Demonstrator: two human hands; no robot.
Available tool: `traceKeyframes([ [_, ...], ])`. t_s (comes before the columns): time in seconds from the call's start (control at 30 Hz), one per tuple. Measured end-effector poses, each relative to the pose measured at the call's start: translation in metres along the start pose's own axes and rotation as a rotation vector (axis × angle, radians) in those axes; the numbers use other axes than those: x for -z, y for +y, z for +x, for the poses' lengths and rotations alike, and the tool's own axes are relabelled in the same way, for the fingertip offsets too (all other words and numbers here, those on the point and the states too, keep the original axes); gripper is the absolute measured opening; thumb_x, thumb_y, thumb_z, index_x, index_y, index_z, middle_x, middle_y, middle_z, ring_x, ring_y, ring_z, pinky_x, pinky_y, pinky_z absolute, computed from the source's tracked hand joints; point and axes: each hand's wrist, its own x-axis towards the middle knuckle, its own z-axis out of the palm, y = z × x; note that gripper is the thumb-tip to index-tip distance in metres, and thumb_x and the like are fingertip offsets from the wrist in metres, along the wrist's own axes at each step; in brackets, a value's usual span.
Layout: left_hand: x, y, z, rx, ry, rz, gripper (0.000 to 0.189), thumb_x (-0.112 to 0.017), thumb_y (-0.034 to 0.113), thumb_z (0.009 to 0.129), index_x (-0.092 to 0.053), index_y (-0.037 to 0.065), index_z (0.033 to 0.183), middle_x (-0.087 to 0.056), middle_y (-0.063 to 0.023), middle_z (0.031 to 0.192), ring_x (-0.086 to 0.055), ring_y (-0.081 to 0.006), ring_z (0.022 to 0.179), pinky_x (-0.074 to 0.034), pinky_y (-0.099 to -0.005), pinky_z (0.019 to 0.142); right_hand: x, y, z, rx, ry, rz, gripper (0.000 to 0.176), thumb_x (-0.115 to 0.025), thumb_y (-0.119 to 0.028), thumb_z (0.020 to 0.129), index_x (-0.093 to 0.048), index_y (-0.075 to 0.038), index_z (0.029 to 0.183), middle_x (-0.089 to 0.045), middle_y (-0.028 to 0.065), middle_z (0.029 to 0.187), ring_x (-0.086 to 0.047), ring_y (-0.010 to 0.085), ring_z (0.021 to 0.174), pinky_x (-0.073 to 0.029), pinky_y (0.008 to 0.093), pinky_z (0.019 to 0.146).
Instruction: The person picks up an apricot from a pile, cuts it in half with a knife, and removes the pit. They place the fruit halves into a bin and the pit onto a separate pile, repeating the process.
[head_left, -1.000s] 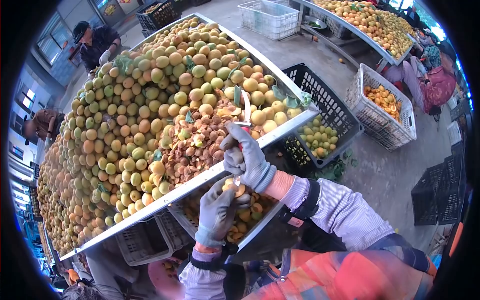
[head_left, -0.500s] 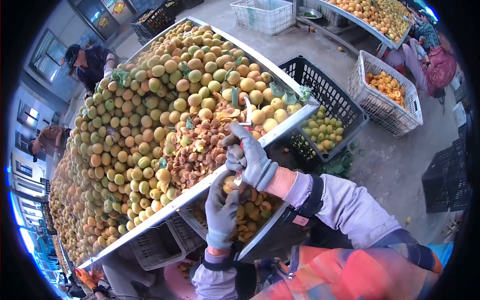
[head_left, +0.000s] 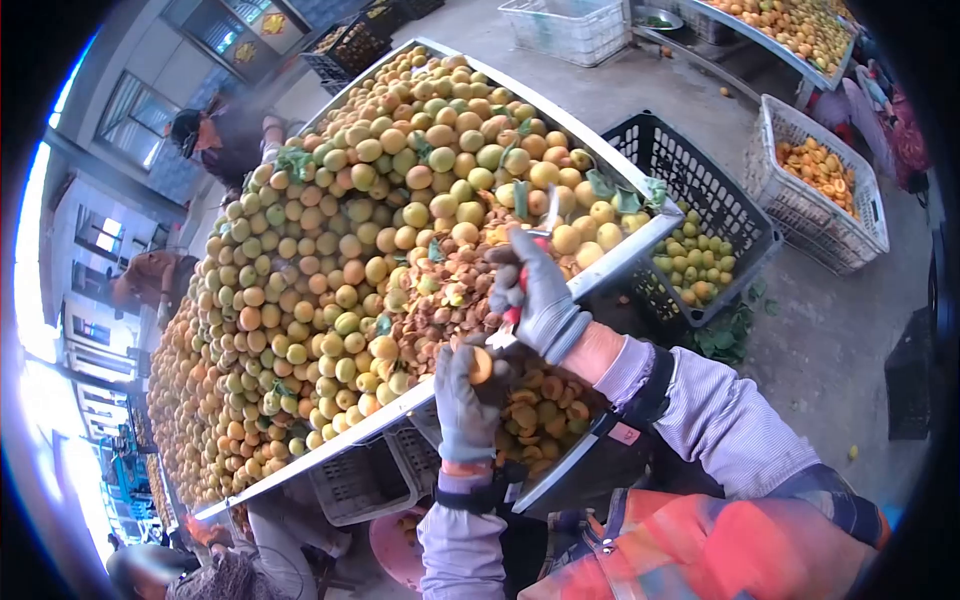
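My left hand (head_left: 464, 412), in a grey glove, is closed on an apricot (head_left: 482, 366) just outside the table's rim; an orange, apparently cut face shows. Up and to the right, my gloved right hand (head_left: 543, 296) grips a red-handled knife (head_left: 513, 314). A pale curved metal piece sticks up from the top of that fist, and a short metal end points down near the left hand. Beside both hands lies a heap of brown pits and scraps (head_left: 450, 297) among whole apricots (head_left: 330, 250). Below them, cut apricots (head_left: 540, 415) fill a container.
The metal table rim (head_left: 345, 445) runs in front of me. A black crate (head_left: 690, 165) with green fruit stands right, a white crate (head_left: 825, 235) of orange halves beyond. Under the table is a grey crate (head_left: 365, 485). Co-workers (head_left: 225, 140) stand along the far side.
The knife's lower end has come away from the apricot as my hands moved apart. The apricot now shows an orange face. The whole view has shifted, moving the scene right.
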Motion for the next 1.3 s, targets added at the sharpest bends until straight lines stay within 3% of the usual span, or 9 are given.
traceKeyframes([
  [0.07, 0.003, -0.003, 0.008, 1.001, 0.202, -1.309, 0.022, -0.051, 0.024, 0.093, -0.051, 0.007, 0.106, -0.058, -0.0033, 0.093, -0.054, -0.0126, 0.074, -0.048, -0.0276, 0.067, -0.002, 0.000, 0.002, 0.048, 0.038, 0.013, 0.037, -0.061, -0.042, 0.086, -0.058, -0.005, 0.085, -0.047, -0.0039, 0.054, -0.035, 0.0063, 0.039, -0.035, 0.0240, 0.044],
  [0.1, 0.006, -0.006, 0.017, 1.058, 0.245, -1.308, 0.021, -0.050, 0.027, 0.093, -0.053, 0.009, 0.104, -0.056, -0.0015, 0.088, -0.053, -0.0111, 0.072, -0.047, -0.0245, 0.065, -0.003, -0.002, 0.002, 0.059, 0.004, 0.005, 0.037, -0.061, -0.042, 0.086, -0.058, -0.005, 0.085, -0.048, -0.0034, 0.056, -0.036, 0.0063, 0.039, -0.035, 0.0239, 0.045],
  [0.4, 0.048, 0.010, 0.013, 1.121, 0.024, -1.008, 0.039, -0.045, 0.037, 0.094, -0.057, 0.001, 0.105, -0.056, -0.0037, 0.078, -0.051, -0.0080, 0.062, -0.044, -0.0206, 0.056, 0.000, -0.007, 0.000, 0.068, 0.007, -0.118, 0.034, -0.061, -0.039, 0.086, -0.057, -0.005, 0.086, -0.048, -0.0023, 0.058, -0.038, 0.0054, 0.042, -0.032, 0.0208, 0.040],
  [0.47, 0.057, 0.008, 0.002, 0.613, -0.383, -0.561, 0.034, -0.051, 0.029, 0.092, -0.058, -0.001, 0.108, -0.059, -0.0047, 0.086, -0.055, -0.0116, 0.077, -0.046, -0.0230, 0.072, 0.000, -0.007, -0.001, 0.085, -0.001, -0.124, 0.032, -0.063, -0.038, 0.085, -0.056, -0.007, 0.085, -0.049, -0.0015, 0.060, -0.040, 0.0051, 0.043, -0.032, 0.0197, 0.035],
  [0.7, 0.072, -0.062, 0.013, 0.661, 0.149, 0.317, 0.042, -0.070, 0.022, 0.078, -0.059, 0.004, 0.114, -0.060, -0.0153, 0.111, -0.054, -0.0274, 0.105, -0.041, -0.0341, 0.093, 0.000, -0.002, -0.013, 0.021, -0.127, -0.440, 0.039, -0.062, -0.041, 0.084, -0.056, -0.003, 0.091, -0.059, 0.0067, 0.066, -0.048, 0.0106, 0.038, -0.040, 0.0212, 0.034],
  [0.8, 0.062, -0.087, 0.016, 0.620, -0.030, 0.650, 0.043, -0.072, 0.023, 0.075, -0.059, 0.006, 0.113, -0.059, -0.0169, 0.111, -0.049, -0.0324, 0.111, -0.040, -0.0370, 0.095, -0.006, 0.007, -0.025, 0.050, -0.173, -0.729, 0.047, -0.059, -0.048, 0.084, -0.054, -0.001, 0.092, -0.058, 0.0080, 0.062, -0.047, 0.0098, 0.036, -0.038, 0.0203, 0.033],
  [0.93, 0.059, -0.107, 0.008, 0.721, 0.159, 0.345, 0.039, -0.076, 0.018, 0.072, -0.061, 0.006, 0.106, -0.055, -0.0187, 0.112, -0.048, -0.0338, 0.110, -0.039, -0.0365, 0.095, -0.005, 0.011, -0.034, -0.102, -0.297, -0.884, 0.047, -0.054, -0.049, 0.087, -0.053, -0.003, 0.090, -0.057, 0.0065, 0.058, -0.050, 0.0084, 0.040, -0.039, 0.0201, 0.035],
  [1.07, 0.060, -0.068, 0.014, 0.494, 0.351, -0.227, 0.035, -0.062, -0.002, 0.082, -0.050, -0.002, 0.115, -0.055, -0.0071, 0.102, -0.054, -0.0127, 0.092, -0.047, -0.0240, 0.082, -0.007, 0.016, -0.043, -0.186, -0.432, -1.021, 0.046, -0.051, -0.050, 0.089, -0.053, -0.004, 0.086, -0.057, 0.0050, 0.056, -0.052, 0.0090, 0.042, -0.041, 0.0211, 0.038],
  [1.3, 0.048, 0.007, 0.012, 0.716, 0.219, -0.761, 0.041, -0.051, -0.006, 0.086, -0.039, -0.003, 0.126, -0.054, -0.0102, 0.111, -0.058, -0.0143, 0.095, -0.049, -0.0247, 0.083, 0.000, 0.022, -0.055, -0.313, -0.518, -1.157, 0.043, -0.053, -0.049, 0.088, -0.045, -0.008, 0.077, -0.054, 0.0037, 0.055, -0.048, 0.0095, 0.040, -0.039, 0.0221, 0.037],
])
